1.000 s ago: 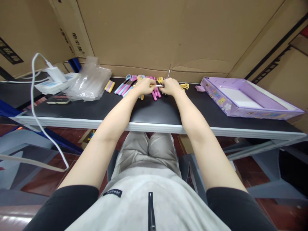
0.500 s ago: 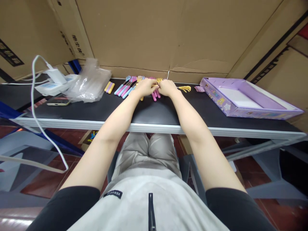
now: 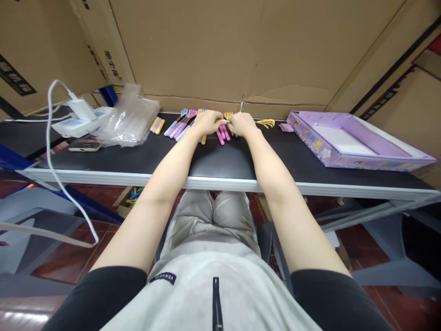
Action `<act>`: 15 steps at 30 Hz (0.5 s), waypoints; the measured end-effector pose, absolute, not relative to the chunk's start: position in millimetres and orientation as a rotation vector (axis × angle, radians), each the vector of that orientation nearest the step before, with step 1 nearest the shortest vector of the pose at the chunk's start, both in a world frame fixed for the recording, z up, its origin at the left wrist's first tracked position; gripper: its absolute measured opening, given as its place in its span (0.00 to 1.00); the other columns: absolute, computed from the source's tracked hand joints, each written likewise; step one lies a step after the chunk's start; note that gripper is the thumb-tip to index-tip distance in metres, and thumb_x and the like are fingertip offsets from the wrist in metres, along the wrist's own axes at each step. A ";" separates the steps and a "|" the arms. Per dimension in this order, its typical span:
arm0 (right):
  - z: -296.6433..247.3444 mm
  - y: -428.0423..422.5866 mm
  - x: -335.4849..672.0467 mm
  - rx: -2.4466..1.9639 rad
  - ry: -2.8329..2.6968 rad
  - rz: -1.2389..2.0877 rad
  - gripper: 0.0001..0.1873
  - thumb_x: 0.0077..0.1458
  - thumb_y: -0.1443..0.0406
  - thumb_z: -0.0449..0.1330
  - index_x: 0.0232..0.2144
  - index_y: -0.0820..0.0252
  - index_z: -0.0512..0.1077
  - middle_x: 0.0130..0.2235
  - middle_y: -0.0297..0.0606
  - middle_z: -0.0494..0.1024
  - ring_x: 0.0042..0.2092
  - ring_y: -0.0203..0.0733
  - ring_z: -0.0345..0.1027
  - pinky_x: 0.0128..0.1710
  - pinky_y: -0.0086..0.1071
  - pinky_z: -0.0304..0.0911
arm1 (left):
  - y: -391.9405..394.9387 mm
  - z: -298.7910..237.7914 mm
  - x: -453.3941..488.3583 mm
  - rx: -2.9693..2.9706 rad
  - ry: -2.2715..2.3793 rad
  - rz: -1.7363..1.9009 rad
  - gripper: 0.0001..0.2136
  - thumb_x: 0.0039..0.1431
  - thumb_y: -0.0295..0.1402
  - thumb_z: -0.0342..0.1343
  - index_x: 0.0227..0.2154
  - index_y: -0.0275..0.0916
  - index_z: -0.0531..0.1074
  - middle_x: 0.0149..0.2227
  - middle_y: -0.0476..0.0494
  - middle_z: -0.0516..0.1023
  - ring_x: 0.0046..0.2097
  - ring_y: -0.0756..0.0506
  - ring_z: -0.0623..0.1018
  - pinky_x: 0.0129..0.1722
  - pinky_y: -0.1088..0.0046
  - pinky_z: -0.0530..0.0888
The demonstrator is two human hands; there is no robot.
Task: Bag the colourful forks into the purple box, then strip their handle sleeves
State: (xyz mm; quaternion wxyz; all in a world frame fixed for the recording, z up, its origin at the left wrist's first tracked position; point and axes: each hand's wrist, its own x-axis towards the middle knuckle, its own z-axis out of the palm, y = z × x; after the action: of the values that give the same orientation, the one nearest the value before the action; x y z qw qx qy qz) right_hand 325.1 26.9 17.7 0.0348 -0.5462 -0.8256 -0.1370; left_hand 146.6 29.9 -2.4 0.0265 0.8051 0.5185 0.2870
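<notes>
Both my hands are closed and close together above the back of the black table. My left hand (image 3: 207, 122) pinches a yellow handle end, mostly hidden by the fingers. My right hand (image 3: 242, 124) is wrapped round the same piece, and a yellow claw-shaped back scratcher head (image 3: 266, 123) sticks out on its right. Beneath and left of the hands lie several back scratchers (image 3: 179, 128) with blue and pink handles, side by side. Several pink handles (image 3: 222, 134) show between the hands. Yellow and lilac loose handles (image 3: 157, 125) lie farther left.
On the right stands an open purple box (image 3: 375, 163), with a small pink packet (image 3: 285, 127) beside it. Clear plastic bags (image 3: 127, 122), a white power strip (image 3: 81, 122), a phone-like device (image 3: 85, 145) and a looping white cable (image 3: 51, 151) are at left. Cardboard (image 3: 220, 50) walls the back.
My hands have shifted very slightly, with the fingertips drawn a little apart around the yellow back scratcher. Its head has moved barely to the right and up. The rest lies as before.
</notes>
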 end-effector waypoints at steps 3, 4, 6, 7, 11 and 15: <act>18.8 25.3 326.7 -1.712 -2.526 -0.413 0.30 0.76 0.64 0.51 0.66 0.71 0.84 0.61 0.69 0.86 0.66 0.71 0.80 0.64 0.52 0.70 | 34.0 -5.5 143.8 2.494 1.616 0.872 0.12 0.73 0.42 0.61 0.42 0.42 0.87 0.39 0.38 0.89 0.50 0.35 0.84 0.50 0.63 0.74; 19.2 24.9 327.1 -1.721 -2.527 -0.406 0.30 0.75 0.65 0.51 0.66 0.71 0.84 0.61 0.69 0.86 0.66 0.71 0.80 0.64 0.51 0.69 | 34.4 -6.1 143.3 2.492 1.630 0.860 0.12 0.74 0.42 0.61 0.42 0.42 0.87 0.39 0.38 0.89 0.50 0.36 0.84 0.50 0.63 0.74; 19.8 24.4 327.8 -1.731 -2.534 -0.388 0.30 0.75 0.65 0.50 0.66 0.72 0.84 0.62 0.69 0.85 0.66 0.70 0.79 0.64 0.50 0.69 | 34.4 -6.7 142.7 2.492 1.648 0.842 0.13 0.74 0.41 0.60 0.42 0.41 0.87 0.39 0.38 0.88 0.49 0.37 0.84 0.50 0.64 0.73; 19.7 24.5 328.2 -1.735 -2.538 -0.381 0.30 0.75 0.65 0.50 0.66 0.72 0.83 0.63 0.69 0.85 0.67 0.70 0.79 0.64 0.49 0.69 | 34.0 -6.7 142.6 2.495 1.650 0.837 0.13 0.74 0.40 0.60 0.42 0.40 0.87 0.39 0.38 0.88 0.49 0.37 0.84 0.50 0.65 0.73; 17.8 26.8 330.1 -1.744 -2.529 -0.383 0.30 0.74 0.65 0.50 0.66 0.72 0.83 0.63 0.68 0.85 0.67 0.70 0.78 0.63 0.49 0.70 | 32.7 -5.7 142.6 2.507 1.658 0.806 0.13 0.75 0.40 0.59 0.42 0.39 0.87 0.38 0.39 0.88 0.48 0.38 0.83 0.49 0.66 0.73; 15.1 30.8 332.9 -1.739 -2.514 -0.384 0.30 0.74 0.65 0.51 0.64 0.72 0.84 0.61 0.69 0.86 0.66 0.71 0.79 0.63 0.50 0.71 | 34.0 -5.9 141.8 2.519 1.668 0.788 0.14 0.75 0.40 0.59 0.43 0.39 0.87 0.39 0.39 0.88 0.47 0.39 0.82 0.48 0.66 0.73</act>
State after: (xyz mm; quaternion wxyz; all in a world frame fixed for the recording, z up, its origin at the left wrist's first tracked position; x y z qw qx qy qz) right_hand 332.9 30.8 15.1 0.0303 -0.5643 -0.8155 -0.1245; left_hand 141.8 34.0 -5.9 0.0095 0.8067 0.5343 0.2524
